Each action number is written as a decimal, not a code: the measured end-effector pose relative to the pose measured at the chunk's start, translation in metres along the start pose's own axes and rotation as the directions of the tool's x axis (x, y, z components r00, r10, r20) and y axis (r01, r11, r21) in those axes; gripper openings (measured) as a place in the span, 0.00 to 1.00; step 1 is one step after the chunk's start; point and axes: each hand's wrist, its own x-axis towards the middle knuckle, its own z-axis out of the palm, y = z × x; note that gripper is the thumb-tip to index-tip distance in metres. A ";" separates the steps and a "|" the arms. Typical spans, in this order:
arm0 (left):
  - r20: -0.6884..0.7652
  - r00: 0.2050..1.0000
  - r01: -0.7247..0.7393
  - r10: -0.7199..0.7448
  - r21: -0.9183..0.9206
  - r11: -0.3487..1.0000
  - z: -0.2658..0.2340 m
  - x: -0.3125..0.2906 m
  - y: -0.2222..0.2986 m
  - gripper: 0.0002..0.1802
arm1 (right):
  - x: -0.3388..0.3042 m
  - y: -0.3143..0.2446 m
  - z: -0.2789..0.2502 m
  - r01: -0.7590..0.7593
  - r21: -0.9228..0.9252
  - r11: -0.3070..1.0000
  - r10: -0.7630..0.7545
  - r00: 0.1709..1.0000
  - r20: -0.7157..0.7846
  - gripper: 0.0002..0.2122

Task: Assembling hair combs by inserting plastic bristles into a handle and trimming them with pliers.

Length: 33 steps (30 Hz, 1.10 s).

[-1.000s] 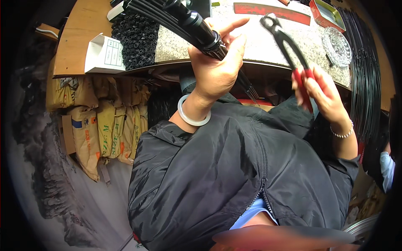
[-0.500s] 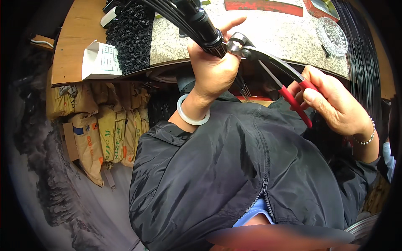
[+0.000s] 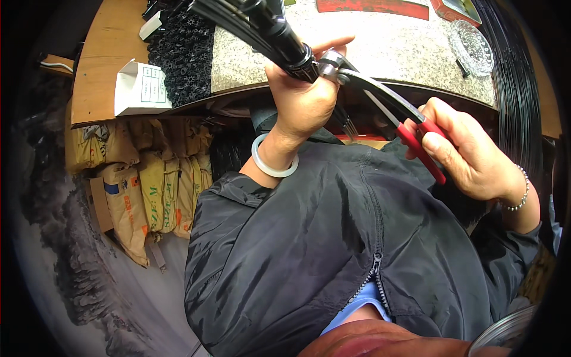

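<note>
A: What does each grip hold?

B: The left hand (image 3: 303, 98) is clenched around a bundle of black cables (image 3: 262, 27), raised above the lap. The right hand (image 3: 470, 154) grasps the red handles of a pair of pliers (image 3: 386, 104); their metal nose touches the bundle's end, just beside the left thumb.

A: And around the hands?

B: A pale bangle (image 3: 270, 166) sits on the left wrist, a beaded bracelet (image 3: 522, 190) on the right. Behind both lies the speckled surface (image 3: 386, 47), with a mat of small black parts (image 3: 184, 56) at its left and a white carton (image 3: 140, 89) on the wooden edge. A glass dish (image 3: 471, 44) stands at the far right, well apart from the pliers.

A: Anything in the way?

B: The bundle crosses in front of the surface and hides part of it. A coil of black wire (image 3: 520, 101) curves along the right rim. Filled sacks (image 3: 140, 190) are stacked under the surface, at the left.
</note>
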 end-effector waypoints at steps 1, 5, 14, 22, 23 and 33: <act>0.000 1.000 -0.010 0.010 -0.005 1.000 0.000 0.000 -0.001 0.12 | 0.001 0.006 0.004 0.078 0.024 0.997 -0.077 0.997 -0.027 0.10; -0.017 0.993 0.115 -0.120 -0.179 0.977 0.002 0.001 0.004 0.12 | 0.004 -0.002 0.000 0.049 0.026 0.998 -0.048 0.999 -0.017 0.09; -0.039 0.999 0.026 -0.029 -0.089 0.996 -0.003 0.000 -0.003 0.14 | 0.000 -0.022 -0.011 -0.075 0.000 0.997 0.075 0.997 0.022 0.09; -0.007 1.000 0.030 -0.029 0.046 0.999 -0.007 -0.002 -0.005 0.10 | 0.008 0.013 0.010 0.114 0.004 0.993 -0.114 0.992 -0.045 0.07; -0.005 1.000 0.031 -0.031 0.047 0.998 -0.006 -0.002 -0.006 0.10 | 0.008 0.011 0.008 0.115 0.007 0.993 -0.114 0.992 -0.046 0.07; 0.013 1.000 0.010 -0.010 0.000 1.000 -0.004 -0.002 -0.003 0.12 | 0.004 -0.006 -0.004 -0.008 0.012 1.000 0.008 1.000 -0.028 0.08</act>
